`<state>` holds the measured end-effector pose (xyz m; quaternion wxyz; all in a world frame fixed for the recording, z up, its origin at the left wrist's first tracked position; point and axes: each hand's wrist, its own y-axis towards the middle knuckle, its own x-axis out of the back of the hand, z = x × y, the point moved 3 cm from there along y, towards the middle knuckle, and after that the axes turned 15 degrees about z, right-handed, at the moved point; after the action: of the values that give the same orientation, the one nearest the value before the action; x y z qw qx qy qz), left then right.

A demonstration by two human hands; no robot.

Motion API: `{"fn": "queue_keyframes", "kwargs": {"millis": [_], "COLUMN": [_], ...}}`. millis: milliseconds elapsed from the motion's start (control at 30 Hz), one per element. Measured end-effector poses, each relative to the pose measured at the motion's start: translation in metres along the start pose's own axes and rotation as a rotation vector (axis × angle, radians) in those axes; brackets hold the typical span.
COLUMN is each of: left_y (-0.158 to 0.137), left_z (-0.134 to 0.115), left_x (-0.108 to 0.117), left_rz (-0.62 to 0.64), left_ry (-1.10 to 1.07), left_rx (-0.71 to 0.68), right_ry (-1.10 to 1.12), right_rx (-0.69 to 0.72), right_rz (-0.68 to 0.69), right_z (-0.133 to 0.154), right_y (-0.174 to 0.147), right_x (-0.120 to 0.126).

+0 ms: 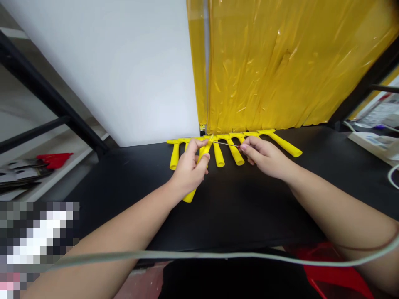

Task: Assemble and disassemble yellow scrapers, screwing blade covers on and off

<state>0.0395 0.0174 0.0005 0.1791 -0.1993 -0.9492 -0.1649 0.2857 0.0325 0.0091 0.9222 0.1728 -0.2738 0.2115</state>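
My left hand [189,171] is closed around a yellow plastic handle [189,196], which slants with its wide end toward me. Between the fingertips of my right hand [264,157] is a thin metal rod [226,143], pointing left. Its tip reaches the narrow top of the held handle; whether it goes inside is too small to tell. Behind both hands, several similar yellow handles [220,159] lie side by side on the black tabletop [243,207], their hollow ends facing me. My left hand partly hides some of them.
A white panel [140,74] and a yellow plastic-wrapped surface [264,66] rise behind the row. Black frame bars [50,87] stand at the left, near a shelf with a red item [55,159]. A pale cable [218,255] crosses in front of my forearms.
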Motion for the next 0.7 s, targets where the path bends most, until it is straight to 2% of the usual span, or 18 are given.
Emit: {"fn": "queue_keyframes", "kwargs": {"millis": [133, 267, 367, 533, 700], "left_y": [-0.001, -0.001, 0.001, 0.005, 0.008], "left_z": [-0.006, -0.007, -0.004, 0.002, 0.002], "left_x": [-0.001, 0.0, 0.001, 0.001, 0.0], "left_rz": [0.012, 0.015, 0.012, 0.001, -0.001], "left_ry": [0.044, 0.037, 0.029, 0.031, 0.007], "left_rx": [-0.016, -0.007, -0.025, -0.036, -0.027], "right_ry": [0.073, 0.166, 0.128, 0.036, 0.276], "right_rx": [-0.047, 0.031, 0.085, 0.048, -0.003], "right_rz": [0.073, 0.079, 0.04, -0.044, 0.009], "right_z": [-0.003, -0.003, -0.005, -0.01, -0.012], "right_y": [0.003, 0.0, -0.001, 0.005, 0.011], "right_x": [-0.002, -0.004, -0.001, 0.005, -0.002]}}
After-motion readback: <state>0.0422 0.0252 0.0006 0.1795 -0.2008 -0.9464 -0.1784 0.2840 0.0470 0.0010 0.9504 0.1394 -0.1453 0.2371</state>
